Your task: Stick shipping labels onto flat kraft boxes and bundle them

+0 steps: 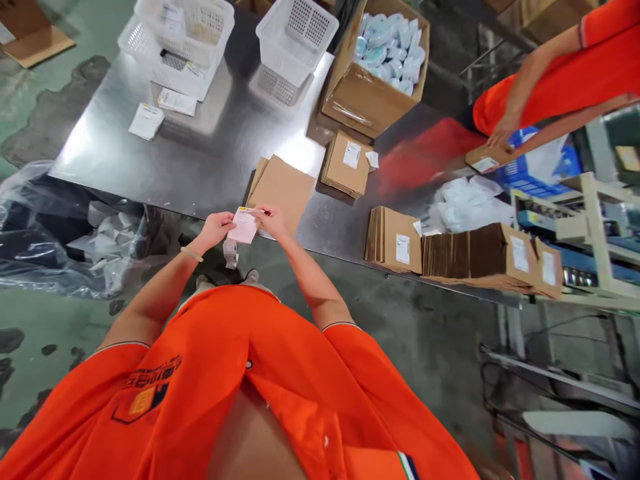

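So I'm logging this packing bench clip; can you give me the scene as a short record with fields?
left hand: grips a label sheet by its left edge
right hand: pinches the sheet's top right corner
below hands: flat cardboard on the steel table
table, far side: white baskets, open carton of packets
right: stacked flat boxes
co-worker's hand: on a small box

A shiny stainless-steel bench (210, 153) carries two white perforated plastic baskets (295, 33) at its far edge, two loose white paper slips (146, 121) near them, and an open brown cardboard carton (373, 80) (filled with pale blue packets). Nearer lie flattened brown cardboard boxes (280, 190), single and in labelled stacks (493, 257).
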Demonstrator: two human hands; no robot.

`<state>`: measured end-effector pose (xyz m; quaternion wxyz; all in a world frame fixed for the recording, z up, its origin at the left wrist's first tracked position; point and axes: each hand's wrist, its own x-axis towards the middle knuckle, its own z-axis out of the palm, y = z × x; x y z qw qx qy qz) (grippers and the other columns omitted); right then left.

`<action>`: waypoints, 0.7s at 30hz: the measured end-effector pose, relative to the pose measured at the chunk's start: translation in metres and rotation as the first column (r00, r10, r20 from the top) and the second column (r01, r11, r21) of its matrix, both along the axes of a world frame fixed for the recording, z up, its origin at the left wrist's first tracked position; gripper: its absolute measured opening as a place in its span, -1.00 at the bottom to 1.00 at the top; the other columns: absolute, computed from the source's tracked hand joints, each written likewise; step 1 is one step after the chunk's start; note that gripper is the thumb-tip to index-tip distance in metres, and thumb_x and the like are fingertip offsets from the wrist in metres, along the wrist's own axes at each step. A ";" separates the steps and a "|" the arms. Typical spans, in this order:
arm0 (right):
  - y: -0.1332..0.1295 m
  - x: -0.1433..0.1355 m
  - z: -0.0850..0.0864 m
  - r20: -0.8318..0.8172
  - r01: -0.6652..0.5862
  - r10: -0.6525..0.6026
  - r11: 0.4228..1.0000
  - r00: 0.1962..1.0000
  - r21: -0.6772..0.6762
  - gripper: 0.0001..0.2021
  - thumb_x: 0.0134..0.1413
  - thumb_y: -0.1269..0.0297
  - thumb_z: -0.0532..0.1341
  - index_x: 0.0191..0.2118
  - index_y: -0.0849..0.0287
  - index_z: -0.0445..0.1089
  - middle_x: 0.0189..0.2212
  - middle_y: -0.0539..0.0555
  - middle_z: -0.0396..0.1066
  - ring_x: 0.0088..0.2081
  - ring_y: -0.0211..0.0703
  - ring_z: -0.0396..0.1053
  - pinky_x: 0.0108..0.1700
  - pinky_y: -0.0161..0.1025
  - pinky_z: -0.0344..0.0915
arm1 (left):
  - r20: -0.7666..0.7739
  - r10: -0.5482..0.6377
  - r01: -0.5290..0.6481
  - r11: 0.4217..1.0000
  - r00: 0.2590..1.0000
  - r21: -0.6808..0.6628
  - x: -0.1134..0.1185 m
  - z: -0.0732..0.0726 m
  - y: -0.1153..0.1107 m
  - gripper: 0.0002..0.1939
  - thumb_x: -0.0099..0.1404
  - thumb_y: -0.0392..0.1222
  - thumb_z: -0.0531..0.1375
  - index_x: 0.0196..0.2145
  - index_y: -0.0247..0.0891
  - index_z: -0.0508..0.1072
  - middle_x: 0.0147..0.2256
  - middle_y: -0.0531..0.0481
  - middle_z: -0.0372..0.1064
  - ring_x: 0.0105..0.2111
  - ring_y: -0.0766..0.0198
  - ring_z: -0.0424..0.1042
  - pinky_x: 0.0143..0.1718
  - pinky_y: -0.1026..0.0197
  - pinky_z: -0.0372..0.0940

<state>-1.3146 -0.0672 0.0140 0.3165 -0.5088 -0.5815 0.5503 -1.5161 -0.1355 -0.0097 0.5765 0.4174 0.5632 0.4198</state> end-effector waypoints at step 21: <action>-0.016 0.041 0.018 -0.110 0.172 -0.197 0.964 0.974 -0.203 -0.53 -0.22 0.02 0.61 -0.45 0.09 0.32 -0.63 -0.17 0.33 -0.55 -0.31 0.27 -0.48 -0.35 0.27 | -0.045 0.188 -0.185 0.981 0.981 0.052 0.015 0.035 0.037 -0.85 0.05 -0.19 0.48 -0.41 -0.25 0.64 -0.39 -0.07 0.62 -0.17 -0.03 0.64 0.02 -0.04 0.52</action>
